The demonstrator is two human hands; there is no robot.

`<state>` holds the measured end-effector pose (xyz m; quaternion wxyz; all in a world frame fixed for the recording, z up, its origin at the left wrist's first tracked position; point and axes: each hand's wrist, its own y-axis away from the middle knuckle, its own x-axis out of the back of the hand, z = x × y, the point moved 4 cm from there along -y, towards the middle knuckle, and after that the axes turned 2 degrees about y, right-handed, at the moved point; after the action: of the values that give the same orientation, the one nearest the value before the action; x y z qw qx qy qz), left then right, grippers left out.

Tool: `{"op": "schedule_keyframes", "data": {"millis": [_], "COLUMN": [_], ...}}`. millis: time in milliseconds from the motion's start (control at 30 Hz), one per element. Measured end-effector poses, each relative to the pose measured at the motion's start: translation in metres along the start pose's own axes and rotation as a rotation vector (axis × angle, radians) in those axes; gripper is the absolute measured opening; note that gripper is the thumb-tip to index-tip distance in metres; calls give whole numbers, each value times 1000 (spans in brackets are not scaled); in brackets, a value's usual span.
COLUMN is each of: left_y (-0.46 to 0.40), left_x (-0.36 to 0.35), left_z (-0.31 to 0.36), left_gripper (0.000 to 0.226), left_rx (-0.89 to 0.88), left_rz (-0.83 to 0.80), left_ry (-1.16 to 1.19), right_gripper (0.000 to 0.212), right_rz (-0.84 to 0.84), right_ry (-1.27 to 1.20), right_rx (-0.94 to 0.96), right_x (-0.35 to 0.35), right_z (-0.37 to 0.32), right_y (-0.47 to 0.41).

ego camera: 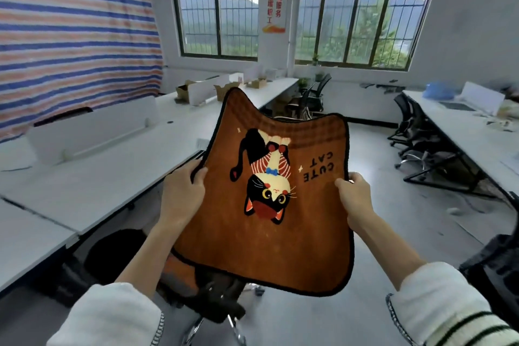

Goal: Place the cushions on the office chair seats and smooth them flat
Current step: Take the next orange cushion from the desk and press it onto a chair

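Cushion [269, 199]: centre of frame, held up in the air, brown with black edging, cat print and "CUTE CAT" upside down to the camera.
Left hand [182, 194]: grip clamped on cushion's left edge, thumb on the printed face.
Right hand [355, 196]: grip clamped on cushion's right edge, thumb on top.
Chair [213, 300]: lower centre, below the cushion, mostly hidden.
Bench [106, 177]: left of frame, white, beside the left hand.
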<state>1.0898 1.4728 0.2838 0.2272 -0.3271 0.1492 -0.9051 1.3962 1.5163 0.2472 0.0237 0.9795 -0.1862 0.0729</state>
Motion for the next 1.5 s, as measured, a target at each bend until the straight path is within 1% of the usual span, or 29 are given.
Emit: {"op": "schedule_keyframes", "data": {"millis": [100,200,367,500,600,733,867,1033,1133,1233,1300,1367,1500], "left_y": [-51,-103,-193,-253,-319,-401,-490,-581,-635,-689,-730,-753,-798], "left_x": [-72,-137,-223,-270,-317,-363,-404,-449,-482,-520,-557,-581,-633], "left_z": [26,47,65,60,42,18,-6,-30,-55,-88,-117,-136,-195], "left_gripper": [29,28,28,27,27,26,27,27,27,26,26,26,28], "left_rx": [-21,5,51,78,108,104,148,156,167,210,250,283,397], "left_rz": [30,39,65,117,138,166,194,176,167,134,107,73,-15], "left_ry": [-8,15,-31,-60,-78,-114,-102,-138,-154,-142,-153,-149,-155], "right_gripper": [21,28,24,9,8,23,20,25,25,26,23,16,14], "right_rz": [-9,-77,-178,-256,-306,-376,-431,-478,-493,-501,-506,-506,-490], "right_ry": [-46,-78,-83,-137,-121,-9,-2,-31,-22,-9,-7,19,90], "right_rx": [-14,-52,-56,-35,-71,-109,-145,-202,-240,-291,-346,-375,-457], "right_x": [7,5,-9,-34,-70,-129,-189,-251,-294,-335,-365,-384,-432], "right_z": [3,4,-9,-13,-8,-8,-18,-23,-19,-3,18,31,77], "right_y": [-93,-181,-316,-404,-485,-578,-670,-761,-819,-877,-922,-948,-1000]}}
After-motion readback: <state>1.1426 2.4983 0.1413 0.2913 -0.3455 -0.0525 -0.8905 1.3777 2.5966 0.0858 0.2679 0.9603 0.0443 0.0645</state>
